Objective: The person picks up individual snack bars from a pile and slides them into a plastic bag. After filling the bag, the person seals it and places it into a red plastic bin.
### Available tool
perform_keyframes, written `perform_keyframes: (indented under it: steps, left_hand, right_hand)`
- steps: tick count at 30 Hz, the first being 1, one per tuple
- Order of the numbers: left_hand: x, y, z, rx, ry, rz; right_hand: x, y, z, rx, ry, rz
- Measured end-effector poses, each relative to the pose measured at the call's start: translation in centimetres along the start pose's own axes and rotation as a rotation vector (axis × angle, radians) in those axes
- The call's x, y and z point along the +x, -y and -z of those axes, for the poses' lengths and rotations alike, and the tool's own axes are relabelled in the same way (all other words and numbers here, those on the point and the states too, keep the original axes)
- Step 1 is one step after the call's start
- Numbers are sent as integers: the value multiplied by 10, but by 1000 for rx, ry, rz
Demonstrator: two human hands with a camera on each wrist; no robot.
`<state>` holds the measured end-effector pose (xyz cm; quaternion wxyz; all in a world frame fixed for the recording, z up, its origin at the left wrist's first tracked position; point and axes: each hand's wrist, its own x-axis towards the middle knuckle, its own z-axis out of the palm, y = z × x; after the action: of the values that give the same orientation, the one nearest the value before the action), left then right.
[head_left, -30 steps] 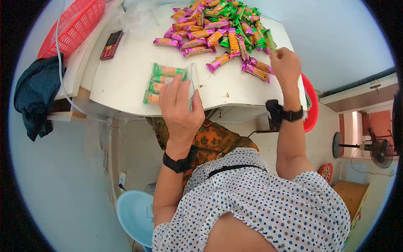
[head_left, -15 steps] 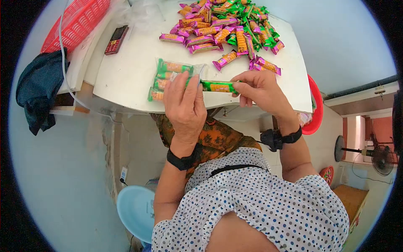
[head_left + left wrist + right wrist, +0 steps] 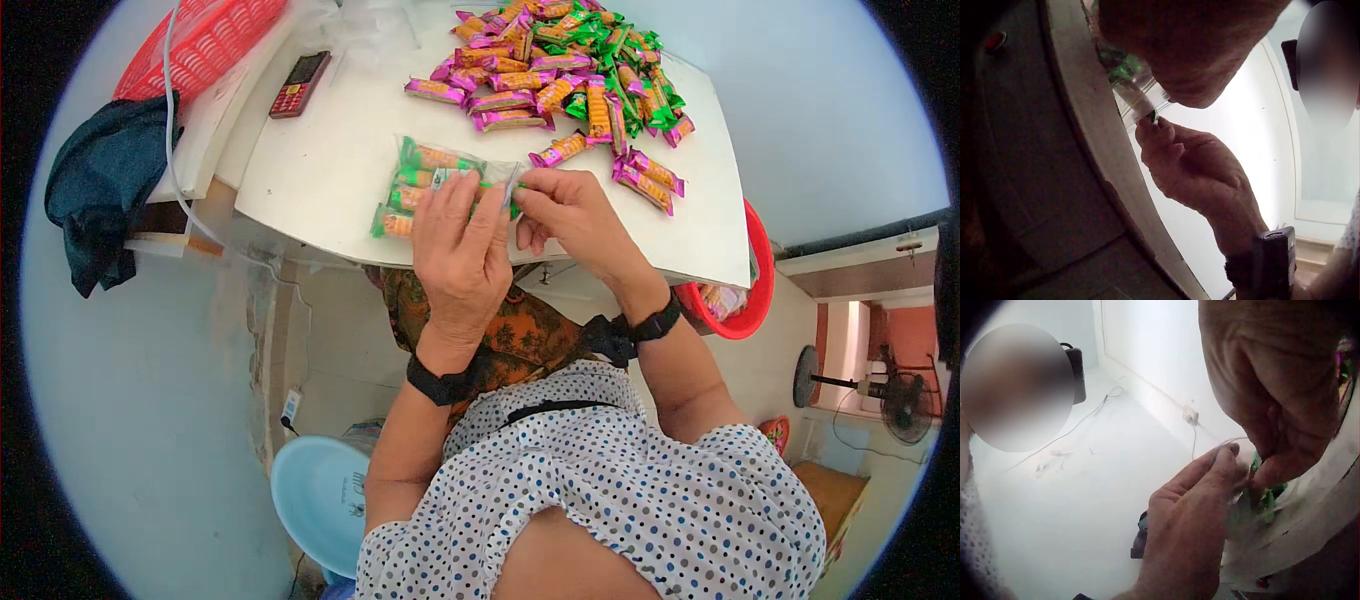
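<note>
In the head view, a clear plastic bag (image 3: 498, 172) with several green-wrapped biscuit packs (image 3: 437, 158) side by side lies near the table's front edge. My left hand (image 3: 458, 255) lies across it, fingers over the packs; the right wrist view shows its thumb and a finger pinching the bag's edge. At the bag's mouth my right hand (image 3: 582, 218) pinches the end of another green biscuit pack (image 3: 514, 211). Most of that pack is hidden by the bag and the left fingers. Behind the hands rises a pile of purple and green packs (image 3: 545, 78).
On the white table (image 3: 320, 190) a mobile phone (image 3: 300, 86) lies at the left, near loose clear plastic (image 3: 365, 28). A red basket (image 3: 215, 48) and dark cloth (image 3: 105, 190) are farther left. Below the right edge sits a red tub (image 3: 762, 270); a blue basin (image 3: 300, 490) is lower left.
My right hand has come from the pile's right edge to the bag with the green biscuit pack, which has moved left into the bag's mouth. The left hand stays on the bag.
</note>
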<state>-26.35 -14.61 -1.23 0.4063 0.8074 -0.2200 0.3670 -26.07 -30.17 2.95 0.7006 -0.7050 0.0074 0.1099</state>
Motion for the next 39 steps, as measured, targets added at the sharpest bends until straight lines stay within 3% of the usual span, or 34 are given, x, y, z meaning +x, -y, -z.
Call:
perform_keyframes:
  steps: [8,11,14,17,18,26,33,36,39]
  left_hand:
    - [2,-1,2,-4,30,-8]
    - [2,-1,1,-1,43,-8]
    - [3,0,2,23,72,-24]
    - [9,2,8,67,106,-44]
    - [11,4,8,81,117,-53]
    - [8,7,1,112,116,-82]
    - [6,4,2,135,124,-75]
    - [5,4,2,142,117,-82]
    - [4,4,3,110,125,-50]
  right_hand:
    - [19,-3,-14,-14,-15,-21]
    - [29,-19,-15,-76,-38,52]
    - [35,-33,-22,47,-42,117]
    - [31,-17,-22,-14,-9,87]
    - [37,-23,-19,-183,-22,231]
    - [26,-4,-11,-437,-95,186]
    - [18,18,84,-657,-451,293]
    - [23,18,114,-1054,-718,274]
    - [35,13,132,-1249,-729,63]
